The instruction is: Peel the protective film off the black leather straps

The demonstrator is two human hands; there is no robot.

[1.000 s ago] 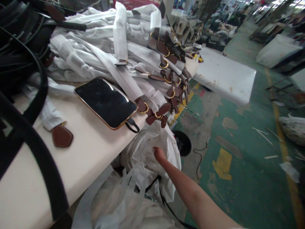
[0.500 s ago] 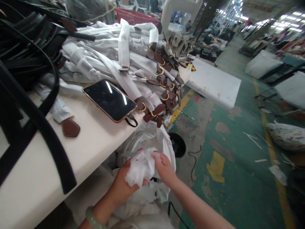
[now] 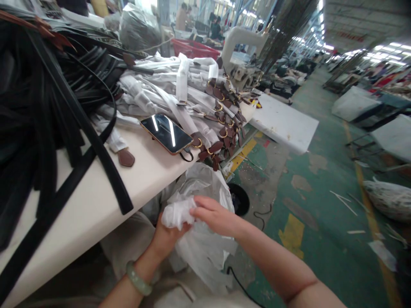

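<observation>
A crumpled wad of thin white wrapping (image 3: 177,213) is held between my two hands, below the table edge. My left hand (image 3: 167,234) is wrapped round it from below, and its fingers are partly hidden behind the wad. From the right, the fingers of my right hand (image 3: 210,214) press against the wad. Beneath and behind both hands hangs a large white plastic bag (image 3: 221,182) with its mouth open. A green bangle (image 3: 138,278) circles my left wrist.
On the white table (image 3: 141,184) lie a phone (image 3: 167,133) with a cable, black straps (image 3: 73,102), and a pile of white-wrapped straps (image 3: 183,81) with brown tabs and gold rings. A sewing machine (image 3: 240,60) stands beyond. Green floor (image 3: 272,265) with scraps stretches right.
Both hands have shifted slightly left with the white wad, and my right hand has come further over it. The view has tilted up, showing more of the table and the black straps.
</observation>
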